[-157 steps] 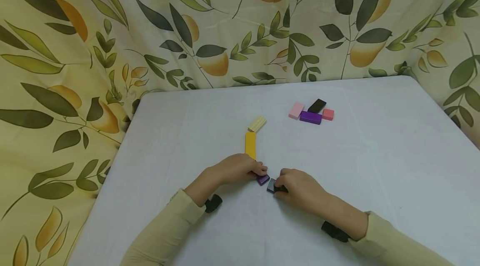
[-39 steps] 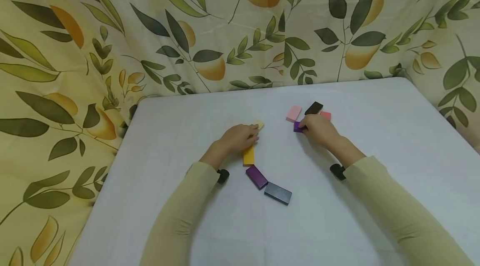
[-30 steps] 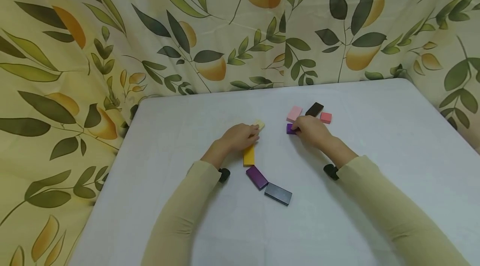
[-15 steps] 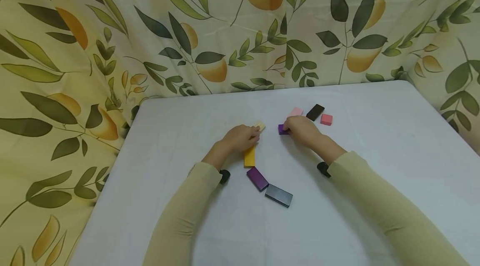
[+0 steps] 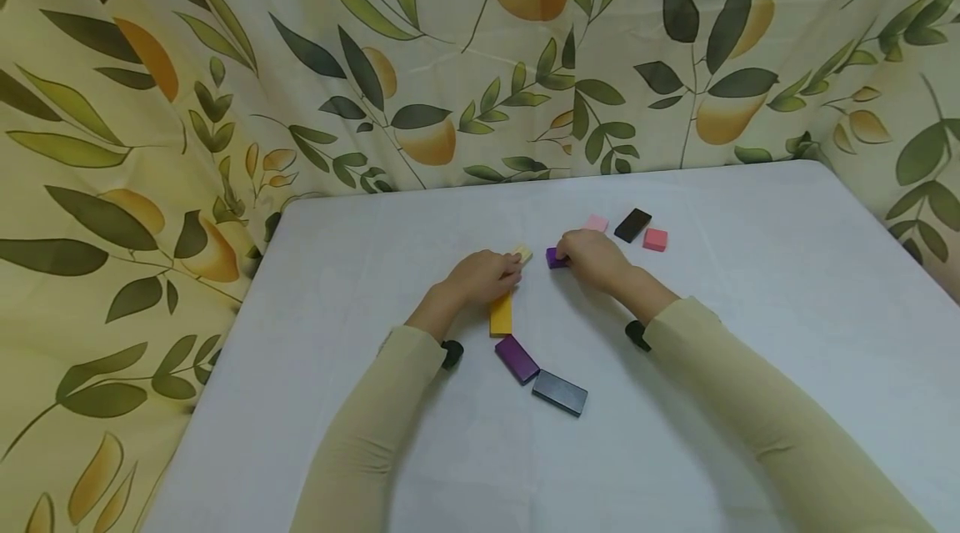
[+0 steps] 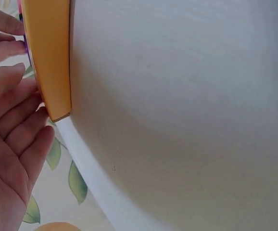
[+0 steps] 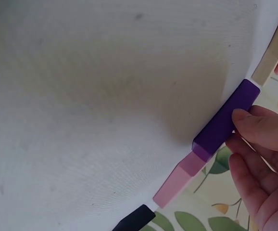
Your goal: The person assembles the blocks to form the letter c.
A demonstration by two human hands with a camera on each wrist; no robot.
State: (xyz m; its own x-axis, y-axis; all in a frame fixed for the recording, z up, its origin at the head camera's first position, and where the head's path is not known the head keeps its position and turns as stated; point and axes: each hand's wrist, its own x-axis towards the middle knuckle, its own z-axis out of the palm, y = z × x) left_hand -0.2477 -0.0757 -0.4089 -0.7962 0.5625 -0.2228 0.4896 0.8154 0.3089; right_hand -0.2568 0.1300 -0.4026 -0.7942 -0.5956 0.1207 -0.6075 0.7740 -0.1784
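My right hand (image 5: 596, 258) pinches a bright purple block (image 7: 225, 120) between thumb and fingers, on the table just right of a cream block (image 5: 523, 253). In the right wrist view the purple block's far end lies close to the cream block's end. My left hand (image 5: 483, 276) is over the far part of a yellow block (image 5: 501, 318), fingertips by the cream block. Its fingers (image 6: 31, 130) look loosely bent in the left wrist view, beside the yellow block. A dark plum block (image 5: 517, 359) and a grey block (image 5: 559, 393) continue the curved row toward the front.
Behind my right hand lie a light pink block (image 5: 597, 223), a black block (image 5: 633, 225) and a coral block (image 5: 655, 239). A white cloth covers the table (image 5: 375, 266). Leaf-and-fruit curtains (image 5: 480, 57) hang behind it and at the sides.
From the far group, my right hand has slid the purple block left toward the cream one. Earlier, my hands were at the plum and grey blocks; my left hand moved up to the cream block.
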